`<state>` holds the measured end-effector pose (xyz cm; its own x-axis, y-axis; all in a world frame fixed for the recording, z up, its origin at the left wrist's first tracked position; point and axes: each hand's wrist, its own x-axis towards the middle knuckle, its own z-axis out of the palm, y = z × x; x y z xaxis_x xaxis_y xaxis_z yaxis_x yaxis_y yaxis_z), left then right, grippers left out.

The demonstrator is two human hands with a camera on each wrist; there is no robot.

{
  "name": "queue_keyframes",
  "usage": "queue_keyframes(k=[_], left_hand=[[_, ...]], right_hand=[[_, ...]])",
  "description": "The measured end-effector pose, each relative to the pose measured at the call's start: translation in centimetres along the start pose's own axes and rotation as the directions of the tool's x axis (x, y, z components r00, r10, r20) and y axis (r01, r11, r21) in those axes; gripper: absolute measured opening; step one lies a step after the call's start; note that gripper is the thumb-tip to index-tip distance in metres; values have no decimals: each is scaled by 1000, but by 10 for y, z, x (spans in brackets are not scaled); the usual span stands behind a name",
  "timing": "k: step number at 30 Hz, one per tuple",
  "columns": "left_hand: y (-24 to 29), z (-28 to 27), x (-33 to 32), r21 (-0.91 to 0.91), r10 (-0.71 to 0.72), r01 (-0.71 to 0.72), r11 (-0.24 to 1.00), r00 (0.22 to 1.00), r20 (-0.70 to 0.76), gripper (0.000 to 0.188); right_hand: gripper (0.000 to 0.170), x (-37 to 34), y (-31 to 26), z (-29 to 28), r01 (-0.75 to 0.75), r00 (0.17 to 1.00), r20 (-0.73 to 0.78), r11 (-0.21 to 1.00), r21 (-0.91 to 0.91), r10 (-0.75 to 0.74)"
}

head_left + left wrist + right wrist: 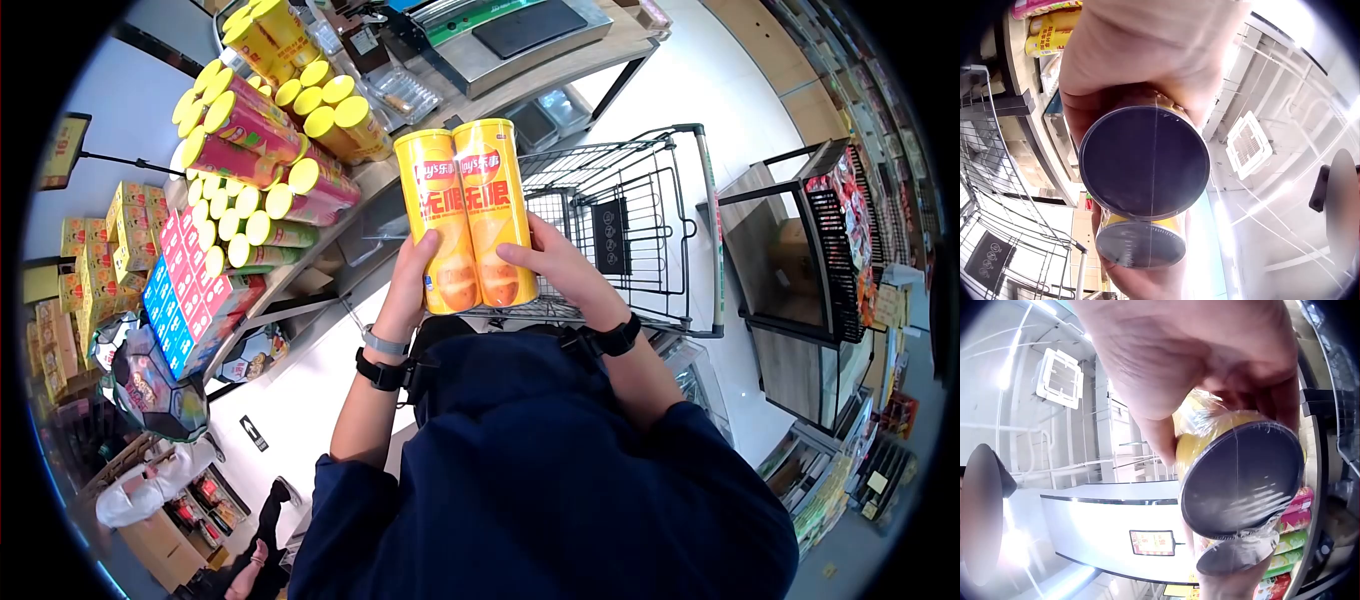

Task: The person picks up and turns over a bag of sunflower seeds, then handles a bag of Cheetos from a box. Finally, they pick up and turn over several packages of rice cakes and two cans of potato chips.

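In the head view, two yellow potato chip canisters (462, 215) stand side by side, fronts with red lettering turned up toward me. My left hand (410, 280) grips the left canister along its side, thumb over the front. On the other side, my right hand (562, 268) holds the right canister in the same way. Clear wrap joins the pair, with its shine and seam visible in the right wrist view. Both wrist views look at the dark round canister bases (1144, 162), which point toward those cameras. Most fingers are hidden behind the canisters.
A wire shopping cart (655, 215) stands just beyond my right hand. To the left, a table carries stacked chip canisters (240, 135) with yellow lids. A weighing scale (525, 40) sits at the back. Shelving (835, 240) lines the right, and another person's arm (245, 575) shows lower left.
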<state>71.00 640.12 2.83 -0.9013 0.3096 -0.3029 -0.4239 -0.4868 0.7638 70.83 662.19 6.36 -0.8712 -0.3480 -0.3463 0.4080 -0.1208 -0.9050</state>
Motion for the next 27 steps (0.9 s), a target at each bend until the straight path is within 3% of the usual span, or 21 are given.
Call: queue_keyframes(k=[4,6,7,8,9,10,12,13,15,20,27], left_hand=[[0,-3,0,113,30,-33,993,999,27,56],[0,-9,3,317,127,-152,936,987,100,55],[2,-8,1,643,296,-331,690,941,166,59],[16,-7,-4,842,264,-360,402,926,269,65],[31,-7,-9,927,193,-370,65,916,352,71],[40,-6,-12,929,196,-364,68,918,345,71],[51,-6,-10,864,88,-473,-173,866,491,80],[53,-5,-10,869,93,-464,-169,871,483,80],[55,-1,-9,787,20,-522,-328,829,559,77],[64,-1,-3,705,-124,-590,-393,794,595,72],[63,0,5,697,-117,-600,-392,784,610,71]], right_hand=[[65,-7,0,3,0,999,-39,1000,17,1],[66,-7,-2,2,38,998,-54,999,29,-36],[65,-9,-5,0,38,998,-61,998,47,-35],[65,-12,-7,-6,51,997,-54,999,20,-49],[65,-15,-8,-13,61,997,-49,998,-6,-62],[63,-18,-11,-19,50,999,-20,998,-29,-51],[62,-24,-19,-25,1,999,-38,999,-46,-3],[62,-27,-21,-27,-44,997,-59,997,-60,40],[61,-29,-18,-33,-52,998,-41,997,-59,49],[62,-29,-14,-32,-17,1000,-6,996,-88,16],[60,-34,-12,-31,-48,996,-82,997,-67,42]])
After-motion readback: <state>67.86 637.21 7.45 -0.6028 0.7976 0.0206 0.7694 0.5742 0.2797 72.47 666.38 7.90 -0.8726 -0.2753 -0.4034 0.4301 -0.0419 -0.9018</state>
